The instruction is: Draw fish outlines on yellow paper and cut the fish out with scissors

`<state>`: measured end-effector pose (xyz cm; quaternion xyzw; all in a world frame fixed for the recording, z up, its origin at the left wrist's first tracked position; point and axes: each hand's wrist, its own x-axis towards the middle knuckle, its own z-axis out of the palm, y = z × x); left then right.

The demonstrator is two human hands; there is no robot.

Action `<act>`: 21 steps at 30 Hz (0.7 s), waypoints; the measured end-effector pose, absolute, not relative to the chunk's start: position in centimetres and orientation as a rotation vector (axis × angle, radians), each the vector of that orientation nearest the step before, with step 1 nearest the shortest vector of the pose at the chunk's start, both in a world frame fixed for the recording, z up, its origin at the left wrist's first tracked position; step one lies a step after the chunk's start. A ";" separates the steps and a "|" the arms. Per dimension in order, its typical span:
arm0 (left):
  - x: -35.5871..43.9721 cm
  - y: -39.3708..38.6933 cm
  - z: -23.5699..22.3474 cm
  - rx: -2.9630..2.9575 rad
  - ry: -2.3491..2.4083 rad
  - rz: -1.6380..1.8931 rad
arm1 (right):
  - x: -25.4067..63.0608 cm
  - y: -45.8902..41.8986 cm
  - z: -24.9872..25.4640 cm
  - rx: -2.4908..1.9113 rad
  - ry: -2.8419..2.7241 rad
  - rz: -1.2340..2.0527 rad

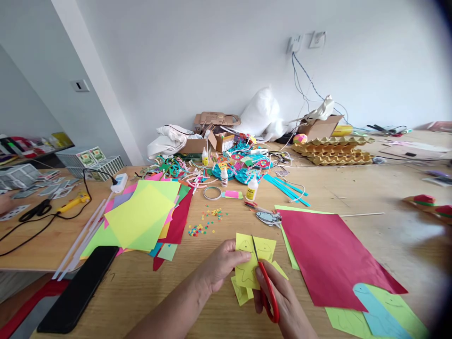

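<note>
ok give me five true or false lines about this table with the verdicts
1. The right hand holds the scissors. True.
2. The left hand grips a glue bottle. False: the left hand holds yellow paper.
3. The yellow paper bears drawn lines. True.
4. The glue gun lies right of both hands. False: the glue gun is to their left.
5. The egg trays are stacked. True.
</note>
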<state>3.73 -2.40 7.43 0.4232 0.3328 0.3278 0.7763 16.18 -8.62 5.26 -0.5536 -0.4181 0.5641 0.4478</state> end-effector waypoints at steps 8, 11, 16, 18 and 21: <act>3.3 -1.8 5.1 0.876 0.800 0.677 | 16.1 -8.0 2.9 -1.304 -1.074 1.426; 3.0 -1.6 4.4 0.900 0.804 0.636 | 16.5 -7.8 3.1 -1.307 -1.066 1.415; 2.6 -0.6 3.9 1.031 0.821 0.571 | 19.9 -6.8 4.1 -1.367 -1.145 1.304; 3.0 0.0 3.4 1.111 0.825 0.524 | 21.6 -6.2 4.6 -1.400 -1.124 1.228; 4.4 0.7 2.5 1.271 0.868 0.443 | 23.4 -4.9 4.9 -1.562 -1.251 1.106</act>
